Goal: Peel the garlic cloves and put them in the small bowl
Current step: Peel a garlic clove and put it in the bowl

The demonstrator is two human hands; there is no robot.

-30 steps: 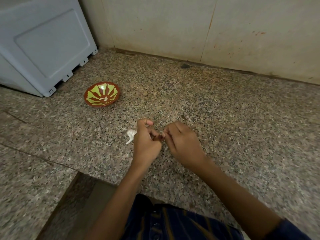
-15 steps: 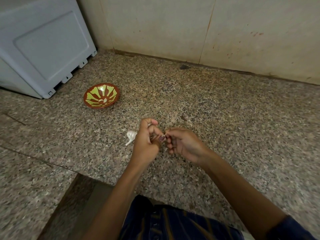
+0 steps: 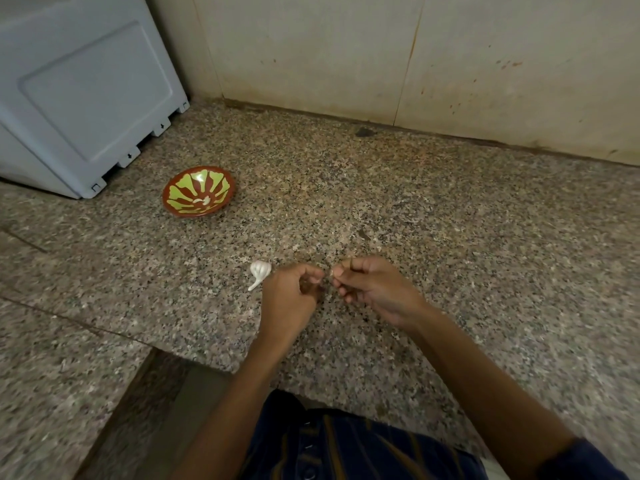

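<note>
A: What's different from half a second ago?

B: The hands have drawn slightly apart. The right hand [image 3: 375, 289] pinches a small pale garlic clove [image 3: 331, 273]; the left hand [image 3: 291, 296] has curled fingers, though I cannot tell if it holds anything.

A: And the small bowl [image 3: 198, 191]?

B: Unmoved, beyond the garlic bulb [image 3: 259, 271], which lies just left of the left hand.
</note>
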